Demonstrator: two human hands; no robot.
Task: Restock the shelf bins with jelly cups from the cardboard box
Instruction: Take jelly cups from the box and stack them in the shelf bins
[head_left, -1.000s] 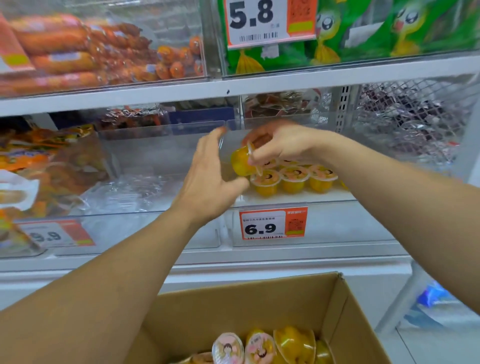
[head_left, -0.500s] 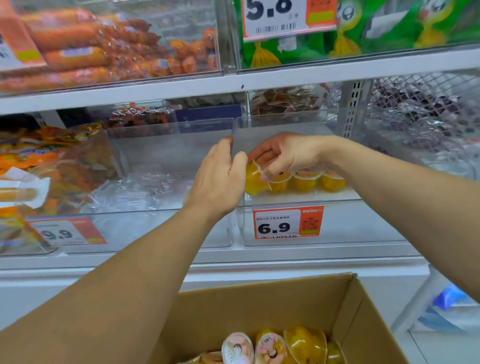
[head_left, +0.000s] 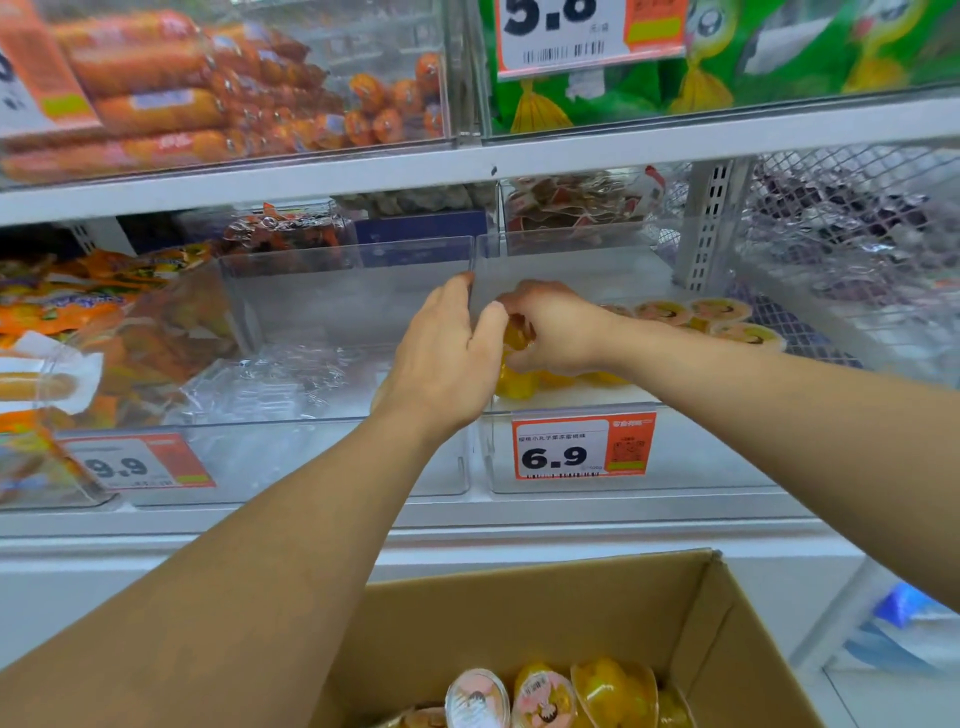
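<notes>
The scene is being viewed through a single wide-angle camera worn on the head, aimed forward and slightly down. The shelf bins (head_left: 613, 322) are being seen from close in, at about arm's reach, with both forearms being framed from the lower corners toward the middle. The open cardboard box (head_left: 613, 613) is being caught at the bottom edge, directly below the lens, and straight shelf edges are being bowed by the lens

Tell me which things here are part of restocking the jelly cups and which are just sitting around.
Part of the job:
right hand gripping a jelly cup
left hand at the divider
6.9 bin, cups inside
box with more cups

Just lying about:
sausages
green bags
orange packets
empty bin
</notes>
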